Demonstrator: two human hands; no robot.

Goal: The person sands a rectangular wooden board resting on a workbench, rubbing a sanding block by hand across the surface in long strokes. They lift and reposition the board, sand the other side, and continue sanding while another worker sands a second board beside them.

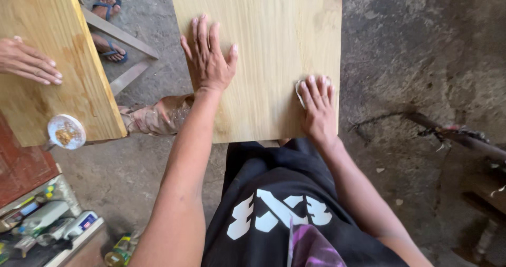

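Pale wooden board point(274, 51) matt and smooth-grained, second wooden board point(58, 67) glossier amber, floor point(421, 46) rough concrete

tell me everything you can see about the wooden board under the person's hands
The wooden board is a pale, flat panel with fine straight grain, looking smooth and unfinished. It lies level above the person's lap, running out of the top of the picture. The left hand presses flat on it, fingers spread; the right hand holds a small whitish pad against it near the right edge.

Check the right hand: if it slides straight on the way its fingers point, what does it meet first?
The right hand presses a small pale pad flat on the wooden board, fingers pointing toward the far end. Ahead lies only bare board as far as the top of the picture; nothing stands in that line.
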